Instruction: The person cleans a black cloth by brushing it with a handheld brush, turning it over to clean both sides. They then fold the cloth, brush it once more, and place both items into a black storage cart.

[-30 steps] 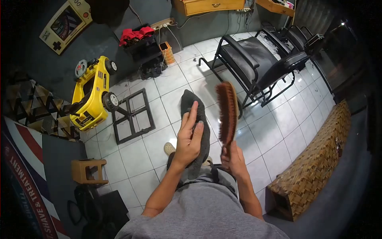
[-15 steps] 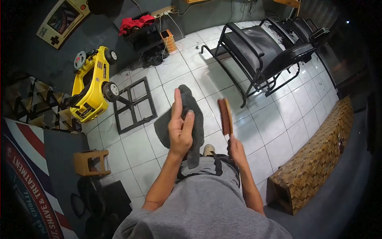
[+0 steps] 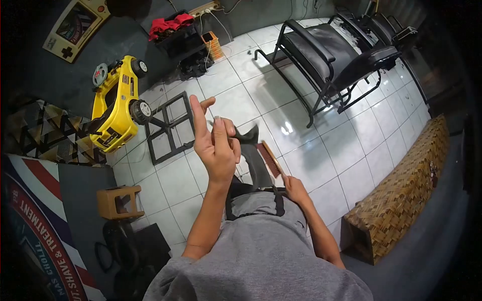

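Observation:
My left hand (image 3: 217, 150) is raised in front of my body, index finger stretched out and the other fingers curled in, pinching a dark grey cloth (image 3: 259, 169). The cloth hangs bent from behind the fingers down toward my waist, part of it hidden by the hand. Lower on the right, my right hand (image 3: 296, 189) is closed round the handle of a brush (image 3: 271, 159) with a wooden back and reddish-brown bristles. The bristle side faces the cloth, and the brush's tip is right at the cloth's edge in this view.
A black reclining chair (image 3: 321, 52) stands on the tiled floor at the far right. A woven bamboo bench (image 3: 401, 195) runs along the right side. On the left are a yellow toy car (image 3: 118, 108), a black metal frame (image 3: 170, 125) and a brown stool (image 3: 120, 202).
My left hand has moved up and left. The cloth, spread flat before, now hangs folded and swung to the right. The brush has tilted left, its head now close beside the cloth.

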`<state>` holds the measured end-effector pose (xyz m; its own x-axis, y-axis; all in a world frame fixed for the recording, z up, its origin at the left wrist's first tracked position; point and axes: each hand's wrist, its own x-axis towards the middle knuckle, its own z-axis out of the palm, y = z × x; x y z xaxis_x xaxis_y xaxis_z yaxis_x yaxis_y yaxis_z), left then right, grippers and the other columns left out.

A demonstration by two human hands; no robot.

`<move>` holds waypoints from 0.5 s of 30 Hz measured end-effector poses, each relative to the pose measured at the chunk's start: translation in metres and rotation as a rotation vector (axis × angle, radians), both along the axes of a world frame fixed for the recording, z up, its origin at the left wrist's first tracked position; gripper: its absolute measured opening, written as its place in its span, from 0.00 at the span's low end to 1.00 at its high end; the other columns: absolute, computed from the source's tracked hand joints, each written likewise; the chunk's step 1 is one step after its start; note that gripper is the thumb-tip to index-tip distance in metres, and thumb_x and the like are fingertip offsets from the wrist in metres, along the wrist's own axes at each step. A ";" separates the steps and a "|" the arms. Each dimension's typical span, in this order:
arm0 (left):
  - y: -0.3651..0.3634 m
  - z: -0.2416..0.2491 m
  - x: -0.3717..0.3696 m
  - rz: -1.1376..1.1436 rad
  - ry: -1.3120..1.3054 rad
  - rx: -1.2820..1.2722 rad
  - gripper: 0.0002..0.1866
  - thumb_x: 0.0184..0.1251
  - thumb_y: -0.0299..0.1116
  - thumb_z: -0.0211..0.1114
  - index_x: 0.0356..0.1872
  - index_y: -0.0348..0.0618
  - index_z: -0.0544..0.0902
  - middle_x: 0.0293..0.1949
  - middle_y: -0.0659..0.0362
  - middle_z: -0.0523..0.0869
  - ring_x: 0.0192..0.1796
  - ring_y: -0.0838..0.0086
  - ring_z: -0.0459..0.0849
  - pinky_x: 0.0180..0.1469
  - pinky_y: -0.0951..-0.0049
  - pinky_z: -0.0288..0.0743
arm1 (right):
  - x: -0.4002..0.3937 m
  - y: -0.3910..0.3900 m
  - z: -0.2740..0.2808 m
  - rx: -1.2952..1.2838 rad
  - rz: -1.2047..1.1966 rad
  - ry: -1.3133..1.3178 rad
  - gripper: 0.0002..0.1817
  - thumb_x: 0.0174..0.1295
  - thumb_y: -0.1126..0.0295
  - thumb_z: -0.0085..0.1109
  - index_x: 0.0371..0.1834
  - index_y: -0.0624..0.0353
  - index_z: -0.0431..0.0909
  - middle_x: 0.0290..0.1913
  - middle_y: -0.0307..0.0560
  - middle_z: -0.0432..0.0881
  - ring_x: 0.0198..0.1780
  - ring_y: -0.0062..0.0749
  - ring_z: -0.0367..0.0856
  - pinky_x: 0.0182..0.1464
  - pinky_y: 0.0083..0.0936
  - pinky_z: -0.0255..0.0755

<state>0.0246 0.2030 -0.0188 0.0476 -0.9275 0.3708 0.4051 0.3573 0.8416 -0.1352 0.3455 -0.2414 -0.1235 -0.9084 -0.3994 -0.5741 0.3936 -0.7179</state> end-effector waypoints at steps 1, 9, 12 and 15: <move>0.001 0.000 0.004 -0.001 -0.044 0.075 0.28 0.70 0.22 0.49 0.70 0.40 0.54 0.60 0.58 0.65 0.30 0.86 0.68 0.11 0.90 0.60 | -0.003 0.007 -0.014 -0.040 -0.089 -0.082 0.30 0.70 0.49 0.35 0.24 0.67 0.71 0.18 0.51 0.70 0.23 0.35 0.71 0.30 0.33 0.65; 0.030 -0.089 0.016 -0.210 -0.334 0.601 0.19 0.66 0.30 0.56 0.58 0.39 0.73 0.51 0.59 0.75 0.38 0.82 0.75 0.35 0.83 0.69 | 0.011 -0.006 0.019 0.027 0.059 -0.187 0.32 0.71 0.50 0.31 0.31 0.73 0.74 0.33 0.73 0.77 0.39 0.66 0.75 0.44 0.42 0.68; 0.033 -0.091 0.017 -0.293 -0.396 0.617 0.19 0.65 0.29 0.56 0.57 0.40 0.73 0.51 0.58 0.75 0.40 0.81 0.76 0.36 0.82 0.70 | 0.006 -0.009 0.019 0.014 -0.095 -0.201 0.32 0.71 0.51 0.31 0.29 0.72 0.73 0.32 0.72 0.77 0.38 0.67 0.74 0.42 0.44 0.67; 0.035 -0.090 0.012 -0.372 -0.452 0.608 0.18 0.66 0.29 0.55 0.57 0.40 0.73 0.49 0.58 0.76 0.40 0.80 0.77 0.37 0.81 0.71 | -0.005 -0.003 0.006 0.042 -0.213 -0.210 0.32 0.70 0.50 0.33 0.26 0.70 0.72 0.27 0.65 0.76 0.32 0.55 0.75 0.37 0.40 0.67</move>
<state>0.0369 0.2383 -0.1087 -0.3333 -0.8978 -0.2879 -0.0154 -0.3002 0.9538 -0.1404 0.3423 -0.2356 -0.2205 -0.8530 -0.4731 -0.3158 0.5213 -0.7928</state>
